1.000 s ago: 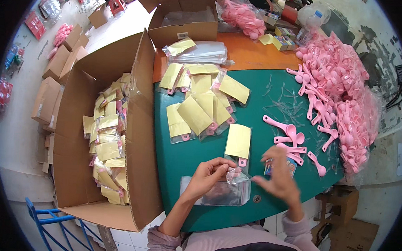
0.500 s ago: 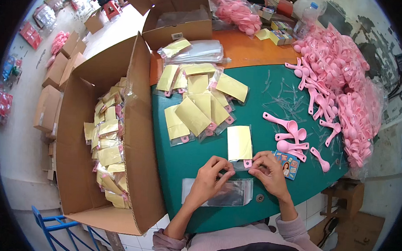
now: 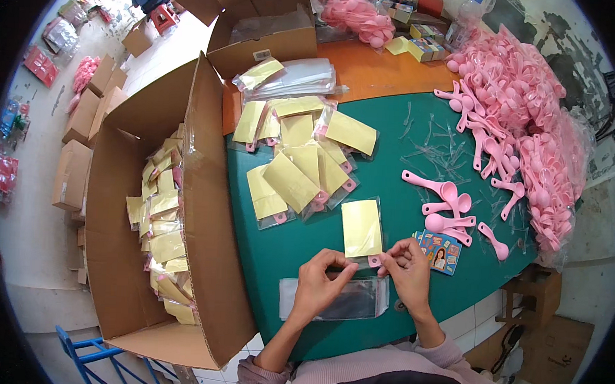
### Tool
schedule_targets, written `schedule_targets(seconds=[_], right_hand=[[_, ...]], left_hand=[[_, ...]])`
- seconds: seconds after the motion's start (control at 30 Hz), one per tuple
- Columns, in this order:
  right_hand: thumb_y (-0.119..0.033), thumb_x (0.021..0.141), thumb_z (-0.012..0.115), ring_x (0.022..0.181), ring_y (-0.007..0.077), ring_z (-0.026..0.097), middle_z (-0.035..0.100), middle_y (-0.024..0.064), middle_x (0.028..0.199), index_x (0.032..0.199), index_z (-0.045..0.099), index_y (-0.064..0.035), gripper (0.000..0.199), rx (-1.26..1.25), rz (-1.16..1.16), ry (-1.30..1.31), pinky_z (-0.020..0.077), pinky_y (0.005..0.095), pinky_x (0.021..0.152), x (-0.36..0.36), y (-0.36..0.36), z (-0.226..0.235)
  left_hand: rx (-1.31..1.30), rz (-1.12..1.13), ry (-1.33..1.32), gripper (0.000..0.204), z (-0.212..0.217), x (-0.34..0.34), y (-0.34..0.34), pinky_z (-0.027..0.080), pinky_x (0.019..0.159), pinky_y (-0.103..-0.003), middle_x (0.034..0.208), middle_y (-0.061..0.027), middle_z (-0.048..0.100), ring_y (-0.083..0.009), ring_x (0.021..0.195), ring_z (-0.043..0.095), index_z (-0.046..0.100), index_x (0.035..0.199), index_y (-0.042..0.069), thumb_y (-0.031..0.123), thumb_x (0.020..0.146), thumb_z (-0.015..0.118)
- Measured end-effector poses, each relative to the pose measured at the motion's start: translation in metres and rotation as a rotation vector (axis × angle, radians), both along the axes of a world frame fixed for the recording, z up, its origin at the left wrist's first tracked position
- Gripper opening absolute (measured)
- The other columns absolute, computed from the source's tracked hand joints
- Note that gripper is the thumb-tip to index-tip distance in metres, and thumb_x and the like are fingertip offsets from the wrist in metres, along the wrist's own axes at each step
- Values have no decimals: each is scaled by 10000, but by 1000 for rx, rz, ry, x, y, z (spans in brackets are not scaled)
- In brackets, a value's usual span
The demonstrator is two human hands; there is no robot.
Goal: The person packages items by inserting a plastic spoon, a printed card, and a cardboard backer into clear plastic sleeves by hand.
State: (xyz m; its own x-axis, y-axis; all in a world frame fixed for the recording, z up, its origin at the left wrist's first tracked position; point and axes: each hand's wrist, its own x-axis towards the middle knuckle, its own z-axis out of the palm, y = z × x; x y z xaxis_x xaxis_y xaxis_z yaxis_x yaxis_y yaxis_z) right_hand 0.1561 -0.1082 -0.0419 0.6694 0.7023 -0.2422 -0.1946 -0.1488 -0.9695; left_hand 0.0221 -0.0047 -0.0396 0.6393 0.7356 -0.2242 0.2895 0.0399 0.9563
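We are at the sealing step, by our reading. Our left hand (image 3: 320, 285) and right hand (image 3: 407, 268) both pinch the lower end of the yellow-carded spoon packet (image 3: 361, 228), which lies on the green mat (image 3: 392, 141) just at 12 o'clock of our fingers. Empty clear bags (image 3: 337, 300) sit beneath our hands. Next we judge: press the flap flat, then move the packet toward the finished pile (image 3: 298, 164) at 11 o'clock.
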Motion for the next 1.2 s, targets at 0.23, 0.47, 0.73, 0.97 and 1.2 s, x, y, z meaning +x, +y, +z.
schedule_targets(seconds=[0.23, 0.47, 0.73, 0.97, 1.2], right_hand=[[9, 829, 580, 620, 94, 597, 574, 54, 728, 925, 542, 36, 107, -11, -4, -11, 491, 197, 556, -3, 3, 5], [23, 826, 568, 661, 96, 595, 545, 55, 803, 1126, 562, 34, 301, -32, 77, -86, 504, 203, 594, -4, -1, 6], [10, 787, 558, 812, 197, 578, 553, 97, 871, 1021, 616, -32, 244, -167, 140, -711, 465, 296, 682, 48, -8, 49], [4, 742, 553, 924, 297, 502, 541, 123, 945, 940, 584, -35, 204, -552, 202, -1287, 408, 375, 803, 123, -48, 42], [18, 815, 509, 809, 266, 535, 531, 127, 909, 1018, 572, 5, 213, -382, 2, -1198, 433, 314, 718, 113, -48, 54]], left_hand=[[-150, 149, -65, 160, 4, 6, -4, 476, 576, -189, 803, -44, 580, -69, 721, 567, 536, 923, -1, 59, 810, 632], [-181, 39, -59, 192, -2, 0, -4, 455, 532, -206, 990, -65, 573, -93, 763, 564, 555, 1004, 6, 20, 814, 579], [176, 55, -188, 397, 48, 5, 31, 485, 634, -250, 1095, -95, 556, -146, 844, 561, 505, 1207, 38, 30, 816, 574], [681, -165, -15, 298, 38, -9, 23, 454, 770, -354, 1065, -116, 535, -283, 954, 547, 549, 1022, 63, 85, 744, 653], [606, -521, 179, 249, 8, -5, -1, 438, 712, -375, 870, -93, 506, -272, 806, 538, 572, 951, 82, 150, 732, 670]])
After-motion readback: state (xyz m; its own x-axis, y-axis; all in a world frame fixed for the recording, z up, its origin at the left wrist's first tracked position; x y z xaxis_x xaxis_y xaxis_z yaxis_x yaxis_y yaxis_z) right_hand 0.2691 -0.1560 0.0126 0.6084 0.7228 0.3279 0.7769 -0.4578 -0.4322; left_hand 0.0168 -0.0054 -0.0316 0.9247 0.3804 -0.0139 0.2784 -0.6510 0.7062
